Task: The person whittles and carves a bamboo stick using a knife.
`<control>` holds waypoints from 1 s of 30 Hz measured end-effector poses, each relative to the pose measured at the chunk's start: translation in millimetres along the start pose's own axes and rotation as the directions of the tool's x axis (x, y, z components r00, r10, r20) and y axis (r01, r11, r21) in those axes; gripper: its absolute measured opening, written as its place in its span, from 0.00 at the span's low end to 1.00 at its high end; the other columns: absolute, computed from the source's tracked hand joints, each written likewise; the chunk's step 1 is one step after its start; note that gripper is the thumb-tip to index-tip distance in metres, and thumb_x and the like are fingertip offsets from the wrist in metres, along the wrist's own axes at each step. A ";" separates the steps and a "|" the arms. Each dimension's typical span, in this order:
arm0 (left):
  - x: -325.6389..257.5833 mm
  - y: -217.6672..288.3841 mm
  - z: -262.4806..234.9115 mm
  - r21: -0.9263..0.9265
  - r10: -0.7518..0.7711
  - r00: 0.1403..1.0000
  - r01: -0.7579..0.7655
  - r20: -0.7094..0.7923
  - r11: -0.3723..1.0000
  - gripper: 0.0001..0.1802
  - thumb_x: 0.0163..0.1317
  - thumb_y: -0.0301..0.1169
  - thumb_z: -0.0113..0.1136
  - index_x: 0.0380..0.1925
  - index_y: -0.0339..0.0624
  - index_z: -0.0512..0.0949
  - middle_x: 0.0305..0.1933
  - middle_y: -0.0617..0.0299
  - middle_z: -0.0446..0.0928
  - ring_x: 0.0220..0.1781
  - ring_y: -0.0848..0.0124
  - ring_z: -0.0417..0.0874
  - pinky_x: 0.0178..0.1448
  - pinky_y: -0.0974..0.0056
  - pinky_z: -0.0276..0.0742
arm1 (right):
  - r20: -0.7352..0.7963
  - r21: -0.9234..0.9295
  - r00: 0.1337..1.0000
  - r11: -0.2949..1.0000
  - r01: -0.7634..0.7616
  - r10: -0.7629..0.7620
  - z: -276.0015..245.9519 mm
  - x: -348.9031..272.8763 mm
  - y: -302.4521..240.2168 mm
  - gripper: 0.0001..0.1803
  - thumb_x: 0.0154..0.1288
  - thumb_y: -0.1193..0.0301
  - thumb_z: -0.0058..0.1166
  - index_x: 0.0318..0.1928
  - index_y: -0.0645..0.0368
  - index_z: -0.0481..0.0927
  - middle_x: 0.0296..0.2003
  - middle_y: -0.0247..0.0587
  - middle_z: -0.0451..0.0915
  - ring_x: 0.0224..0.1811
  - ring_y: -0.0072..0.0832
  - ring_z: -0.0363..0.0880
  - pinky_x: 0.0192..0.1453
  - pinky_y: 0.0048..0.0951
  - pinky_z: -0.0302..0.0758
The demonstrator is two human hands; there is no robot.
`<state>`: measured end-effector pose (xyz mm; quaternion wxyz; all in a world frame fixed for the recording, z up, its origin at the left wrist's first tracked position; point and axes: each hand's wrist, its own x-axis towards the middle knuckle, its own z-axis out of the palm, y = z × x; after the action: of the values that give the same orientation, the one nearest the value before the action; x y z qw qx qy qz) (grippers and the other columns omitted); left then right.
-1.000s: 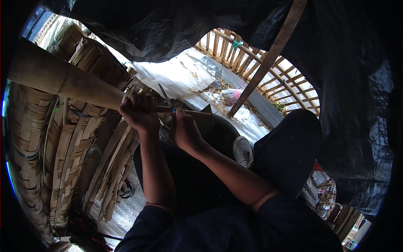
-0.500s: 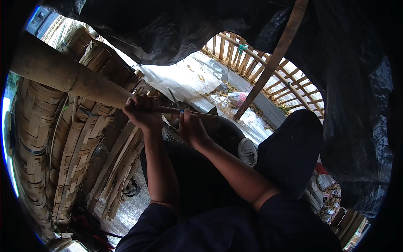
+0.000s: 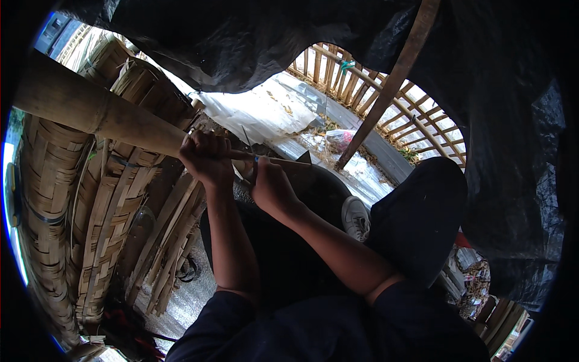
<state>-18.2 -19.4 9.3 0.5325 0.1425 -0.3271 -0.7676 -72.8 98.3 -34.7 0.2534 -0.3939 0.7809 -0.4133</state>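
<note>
My left hand is closed around a thin, pale bamboo stick, against the near end of a thick bamboo pole. The stick runs out to the right, above a dark rounded shape over my lap. Just right of it, my right hand is closed, thumb up, around what looks like a knife. Its narrow grey blade points up past the stick, with a small blue spot beside the thumb. The handle is mostly hidden in the fist, and whether the blade touches the stick is hard to tell.
Rolls of woven bamboo stand at the left, with split bamboo slats beside them. Black plastic sheeting hangs above and at right. A slanting wooden post stands before a bamboo lattice fence. My shoe is at centre right.
My right hand has shifted slightly left and down toward my left hand, and the blade has tilted a little. My left hand keeps its hold on the stick.
</note>
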 end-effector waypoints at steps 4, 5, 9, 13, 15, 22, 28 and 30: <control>-1.3 -4.6 6.6 -0.074 -0.009 1.000 0.008 -0.014 0.997 0.17 0.59 0.38 0.37 0.12 0.51 0.54 0.11 0.72 0.47 0.12 0.79 0.44 0.16 0.68 0.42 | -0.019 0.005 0.997 0.997 -0.074 0.075 9.8 6.5 76.4 0.07 0.58 0.76 0.46 0.32 0.71 0.71 0.27 0.69 0.76 0.36 0.58 0.78 0.39 0.49 0.76; 1.0 -3.3 -0.2 -0.058 0.019 1.000 -0.020 -0.018 0.998 0.17 0.59 0.38 0.37 0.12 0.51 0.54 0.11 0.72 0.47 0.12 0.79 0.44 0.16 0.68 0.42 | -0.023 0.005 0.997 0.998 -0.068 0.069 12.8 5.9 98.1 0.07 0.58 0.76 0.46 0.32 0.71 0.71 0.27 0.69 0.76 0.36 0.58 0.78 0.39 0.49 0.76; 0.0 -0.8 -9.0 0.004 0.074 0.994 -0.073 -0.078 0.997 0.18 0.59 0.38 0.37 0.11 0.52 0.52 0.11 0.72 0.45 0.12 0.79 0.44 0.16 0.69 0.42 | -0.018 0.045 0.997 0.996 -0.080 0.081 18.7 5.7 57.8 0.11 0.66 0.73 0.40 0.32 0.70 0.71 0.27 0.69 0.76 0.36 0.59 0.77 0.38 0.49 0.75; 1.6 2.0 1.2 -0.021 0.007 0.995 -0.009 -0.100 1.000 0.18 0.59 0.39 0.38 0.10 0.53 0.52 0.10 0.73 0.46 0.11 0.79 0.44 0.16 0.69 0.42 | -0.002 0.083 0.999 0.995 -0.053 0.054 11.1 10.4 32.5 0.14 0.68 0.71 0.38 0.33 0.69 0.72 0.28 0.69 0.76 0.36 0.60 0.77 0.38 0.49 0.74; 3.6 2.3 -12.9 0.031 0.067 0.996 -0.065 -0.063 0.997 0.18 0.61 0.41 0.36 0.12 0.51 0.54 0.10 0.72 0.46 0.13 0.78 0.42 0.17 0.67 0.41 | -0.014 0.080 0.999 0.996 -0.044 0.045 10.3 12.2 46.9 0.13 0.68 0.71 0.39 0.33 0.70 0.72 0.28 0.68 0.76 0.36 0.60 0.77 0.38 0.50 0.73; 1.7 0.0 -22.2 -0.070 0.014 0.996 -0.008 0.090 0.997 0.19 0.61 0.42 0.36 0.12 0.51 0.55 0.10 0.71 0.47 0.12 0.78 0.43 0.17 0.68 0.41 | -0.058 0.091 0.995 0.992 0.083 -0.078 18.3 5.5 32.6 0.13 0.67 0.70 0.40 0.34 0.70 0.72 0.27 0.69 0.76 0.37 0.59 0.78 0.39 0.49 0.74; 8.0 4.5 -22.4 -0.032 0.048 0.998 -0.049 -0.030 0.998 0.19 0.61 0.42 0.36 0.13 0.50 0.56 0.10 0.71 0.46 0.12 0.78 0.44 0.17 0.68 0.41 | 0.052 -0.100 0.984 0.982 -0.163 0.169 10.0 10.5 91.2 0.15 0.65 0.69 0.42 0.33 0.73 0.74 0.27 0.69 0.77 0.37 0.57 0.79 0.42 0.49 0.76; 5.2 -0.9 -20.6 -0.010 0.043 0.999 -0.043 0.005 0.999 0.19 0.61 0.42 0.36 0.13 0.50 0.56 0.10 0.71 0.46 0.13 0.78 0.43 0.18 0.68 0.41 | 0.078 -0.056 0.992 0.994 -0.094 0.098 13.1 12.7 68.1 0.14 0.64 0.71 0.42 0.33 0.73 0.74 0.28 0.70 0.76 0.38 0.57 0.78 0.41 0.50 0.76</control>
<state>-9.1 -31.1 -5.9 0.5488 0.1307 -0.3278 -0.7578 -98.2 105.7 -100.1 0.2937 -0.3787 0.7988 -0.3638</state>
